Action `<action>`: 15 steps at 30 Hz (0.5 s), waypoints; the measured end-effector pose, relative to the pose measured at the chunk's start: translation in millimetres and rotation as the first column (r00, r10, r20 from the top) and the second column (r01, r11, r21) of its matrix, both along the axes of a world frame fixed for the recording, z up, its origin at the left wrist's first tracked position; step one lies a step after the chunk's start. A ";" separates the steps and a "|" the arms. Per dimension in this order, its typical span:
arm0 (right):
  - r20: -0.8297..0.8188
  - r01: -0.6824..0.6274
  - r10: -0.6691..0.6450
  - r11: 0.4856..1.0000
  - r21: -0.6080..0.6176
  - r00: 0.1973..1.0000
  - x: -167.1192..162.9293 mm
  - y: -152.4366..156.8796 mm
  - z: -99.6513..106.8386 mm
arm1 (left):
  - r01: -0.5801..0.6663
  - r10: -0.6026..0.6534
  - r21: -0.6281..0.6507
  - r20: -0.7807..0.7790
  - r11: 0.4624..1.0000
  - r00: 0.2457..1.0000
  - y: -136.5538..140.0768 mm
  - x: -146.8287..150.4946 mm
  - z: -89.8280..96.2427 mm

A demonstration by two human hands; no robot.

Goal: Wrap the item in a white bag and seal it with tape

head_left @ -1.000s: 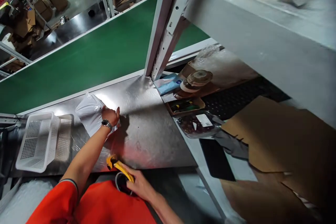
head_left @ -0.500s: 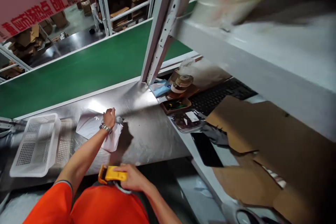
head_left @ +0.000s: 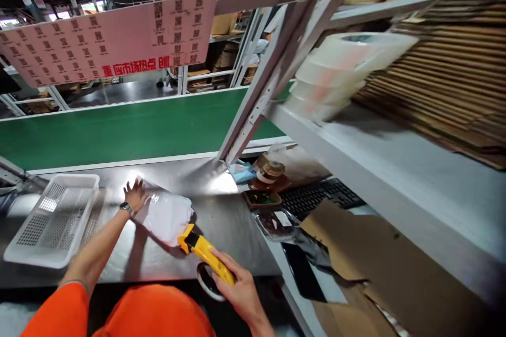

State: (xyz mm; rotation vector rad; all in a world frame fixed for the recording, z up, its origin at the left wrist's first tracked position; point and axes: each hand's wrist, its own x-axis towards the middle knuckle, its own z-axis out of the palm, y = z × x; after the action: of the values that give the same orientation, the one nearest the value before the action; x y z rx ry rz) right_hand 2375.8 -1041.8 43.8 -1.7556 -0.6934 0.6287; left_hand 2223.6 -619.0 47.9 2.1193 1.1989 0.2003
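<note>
1. Head view, looking down on a steel worktable: the left hand lies flat with fingers spread on the far left edge of a white plastic mailer bag, pressing it to the table; it grasps nothing. A wristwatch sits on that wrist.
2. The right hand is clenched around the handle of a yellow handheld tool, which looks like a tape dispenser. The tool's front end touches the near right corner of the mailer bag. A dark round part shows just under the handle, at the table's near edge.
3. The mailer bag lies crumpled and glossy on the table, between the two hands, right of a white perforated plastic basket that stands at the table's left end.
4. Behind the table runs a green conveyor belt, and above it hangs a pink sign printed with codes.
5. To the right, a black keyboard, brown tape rolls and flat cardboard sit under a grey shelf. On that shelf stand stacked rolls of clear tape.
6. Orange sleeves cover the person's upper arms.
</note>
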 end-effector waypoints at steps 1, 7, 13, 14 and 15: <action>0.057 -0.016 0.015 1.000 0.010 0.998 -3.0 8.0 2.6 | -0.016 0.017 -0.016 0.048 1.000 0.999 -10.4 0.7 2.9; 0.408 -0.057 -0.018 0.984 0.171 0.913 -19.9 33.3 15.4 | 0.177 -0.030 -0.505 0.285 0.845 0.958 -117.2 -13.5 18.9; 0.512 -0.251 0.100 0.940 0.233 0.853 -27.4 56.9 21.2 | 0.156 0.307 -0.851 0.343 0.501 0.888 -150.0 -31.4 29.6; 0.525 -0.275 0.121 0.935 0.226 0.843 -28.0 62.4 19.1 | 0.128 0.316 -0.851 0.323 0.509 0.892 -146.7 -32.5 29.3; 0.531 -0.295 0.142 0.931 0.215 0.835 -28.7 68.4 16.4 | 0.101 0.317 -0.846 0.304 0.524 0.898 -143.0 -33.3 27.9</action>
State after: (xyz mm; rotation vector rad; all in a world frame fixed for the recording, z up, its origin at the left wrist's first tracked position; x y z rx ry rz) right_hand 2347.2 -973.4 60.2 -1.5785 -1.3062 0.1839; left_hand 2190.3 -762.1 75.9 1.0330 0.8760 0.0875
